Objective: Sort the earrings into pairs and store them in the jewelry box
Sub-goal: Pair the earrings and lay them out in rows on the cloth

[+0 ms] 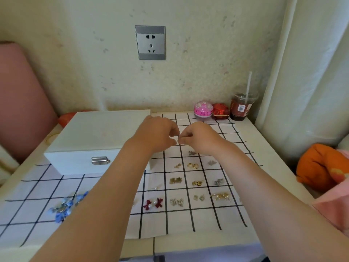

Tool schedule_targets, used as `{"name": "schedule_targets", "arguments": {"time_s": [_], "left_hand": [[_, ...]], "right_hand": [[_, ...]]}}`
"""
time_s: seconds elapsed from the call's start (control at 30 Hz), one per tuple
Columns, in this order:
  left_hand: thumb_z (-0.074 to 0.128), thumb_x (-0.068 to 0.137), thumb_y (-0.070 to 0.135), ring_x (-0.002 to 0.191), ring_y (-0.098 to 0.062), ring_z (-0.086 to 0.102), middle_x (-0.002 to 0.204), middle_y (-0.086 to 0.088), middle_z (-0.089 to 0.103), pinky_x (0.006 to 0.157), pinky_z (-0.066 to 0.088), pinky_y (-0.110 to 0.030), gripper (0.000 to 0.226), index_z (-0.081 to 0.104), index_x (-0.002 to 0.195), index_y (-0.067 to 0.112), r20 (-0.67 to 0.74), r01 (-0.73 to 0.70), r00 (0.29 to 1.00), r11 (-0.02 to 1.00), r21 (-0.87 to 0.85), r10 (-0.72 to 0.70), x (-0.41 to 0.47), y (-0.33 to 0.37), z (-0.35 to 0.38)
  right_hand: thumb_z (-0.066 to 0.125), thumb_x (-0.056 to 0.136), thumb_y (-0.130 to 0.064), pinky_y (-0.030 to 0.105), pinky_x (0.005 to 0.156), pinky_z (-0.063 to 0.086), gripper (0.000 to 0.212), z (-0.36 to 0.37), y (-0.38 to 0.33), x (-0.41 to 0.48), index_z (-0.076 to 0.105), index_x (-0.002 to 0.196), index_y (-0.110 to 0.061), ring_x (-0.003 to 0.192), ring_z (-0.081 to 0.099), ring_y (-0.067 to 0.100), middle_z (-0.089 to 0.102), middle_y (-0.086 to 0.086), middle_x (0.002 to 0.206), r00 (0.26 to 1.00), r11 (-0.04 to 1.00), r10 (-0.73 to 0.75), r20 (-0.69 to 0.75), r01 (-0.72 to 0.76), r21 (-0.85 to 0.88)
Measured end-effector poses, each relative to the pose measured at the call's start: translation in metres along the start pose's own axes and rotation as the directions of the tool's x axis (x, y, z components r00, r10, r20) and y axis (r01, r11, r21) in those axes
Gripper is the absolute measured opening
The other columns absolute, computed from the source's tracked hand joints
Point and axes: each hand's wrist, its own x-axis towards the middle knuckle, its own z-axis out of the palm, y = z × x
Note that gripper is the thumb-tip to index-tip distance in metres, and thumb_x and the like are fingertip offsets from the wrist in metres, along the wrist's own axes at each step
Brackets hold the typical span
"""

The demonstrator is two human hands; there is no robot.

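Seemingly matching a piece, the left hand (160,134) and right hand (198,138) together pinch a tiny silvery earring (178,138) (detail too small); the closed white rectangular jewelry box (90,137) waits at nine o'clock.

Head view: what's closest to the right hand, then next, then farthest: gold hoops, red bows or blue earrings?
From the right hand:
1. Gold hoops, just below it in the picture.
2. Red bows, lower left.
3. Blue earrings, far left.
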Motion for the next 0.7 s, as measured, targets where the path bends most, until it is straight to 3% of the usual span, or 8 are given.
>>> {"name": "schedule_targets", "arguments": {"time_s": [0.1, 0.23, 0.33, 0.4, 0.5, 0.6, 0.7], "left_hand": [[0.074, 0.081, 0.036, 0.084, -0.005, 0.06, 0.091, 0.016, 0.07, 0.077, 0.042, -0.026, 0.019, 0.067, 0.099, 0.035, -0.017, -0.013, 1.0, 0.997, -0.075, 0.012, -0.01, 0.006, -0.005], [0.075, 0.081, 0.034, 0.066, 0.001, 0.054, 0.077, 0.017, 0.068, 0.064, 0.036, -0.019, 0.008, 0.071, 0.088, 0.032, -0.121, -0.057, 0.992, 0.977, -0.207, 0.033, -0.031, 0.007, -0.017], [0.077, 0.08, 0.035, 0.072, -0.001, 0.058, 0.075, 0.019, 0.067, 0.072, 0.039, -0.021, 0.007, 0.072, 0.085, 0.034, -0.222, -0.147, 0.969, 0.973, -0.178, 0.105, -0.053, 0.001, -0.026], [0.08, 0.077, 0.034, 0.088, -0.008, 0.058, 0.089, 0.018, 0.069, 0.087, 0.035, -0.026, 0.016, 0.072, 0.09, 0.035, -0.291, -0.157, 0.949, 0.981, -0.111, 0.119, -0.07, -0.006, -0.027], [0.08, 0.075, 0.035, 0.107, -0.015, 0.05, 0.11, 0.013, 0.063, 0.094, 0.027, -0.029, 0.031, 0.07, 0.104, 0.033, -0.37, -0.105, 0.925, 0.994, -0.029, 0.086, -0.095, -0.022, -0.024], [0.077, 0.079, 0.037, 0.117, -0.018, 0.044, 0.121, 0.008, 0.057, 0.097, 0.03, -0.032, 0.041, 0.066, 0.118, 0.029, -0.369, -0.009, 0.929, 0.999, -0.036, -0.005, -0.118, -0.042, -0.024], [0.076, 0.08, 0.037, 0.121, -0.02, 0.043, 0.127, 0.005, 0.056, 0.1, 0.034, -0.037, 0.045, 0.064, 0.122, 0.028, -0.339, 0.073, 0.937, 0.996, -0.051, -0.086, -0.135, -0.059, -0.023]], "right_hand": [[0.07, 0.091, -0.034, 0.019, 0.056, 0.04, 0.019, -0.01, -0.007, -0.012, 0.076, 0.082, -0.019, 0.054, 0.054, -0.001, 0.065, -0.014, 0.063, 1.0, 0.984, 0.008, 0.012, -0.01, 0.177], [0.067, 0.094, -0.035, 0.017, 0.049, 0.039, 0.022, -0.015, -0.019, -0.034, 0.075, 0.087, -0.016, 0.052, 0.048, 0.008, 0.074, -0.006, 0.083, 0.994, 0.91, 0.041, 0.098, -0.078, 0.408], [0.067, 0.094, -0.031, 0.016, 0.046, 0.037, 0.017, -0.011, -0.031, -0.048, 0.074, 0.097, -0.016, 0.055, 0.047, 0.01, 0.073, -0.005, 0.086, 0.99, 0.881, 0.017, 0.143, -0.083, 0.465], [0.07, 0.092, -0.029, 0.018, 0.056, 0.042, 0.01, -0.004, -0.038, -0.056, 0.075, 0.093, -0.021, 0.059, 0.053, 0.004, 0.071, -0.01, 0.084, 0.993, 0.923, -0.029, 0.115, -0.018, 0.384], [0.073, 0.088, -0.034, 0.026, 0.074, 0.051, 0.004, 0.013, -0.048, -0.069, 0.073, 0.087, -0.03, 0.081, 0.063, 0.002, 0.069, -0.014, 0.087, 0.987, 0.991, -0.102, 0.122, 0.09, 0.099], [0.07, 0.088, -0.036, 0.032, 0.08, 0.052, 0.009, 0.028, -0.061, -0.079, 0.074, 0.094, -0.03, 0.088, 0.062, 0.007, 0.066, -0.015, 0.091, 0.974, 0.966, -0.144, 0.177, 0.177, -0.189], [0.066, 0.091, -0.034, 0.033, 0.082, 0.051, 0.013, 0.036, -0.069, -0.081, 0.074, 0.098, -0.028, 0.089, 0.06, 0.01, 0.065, -0.014, 0.092, 0.963, 0.924, -0.169, 0.21, 0.229, -0.307]]}}
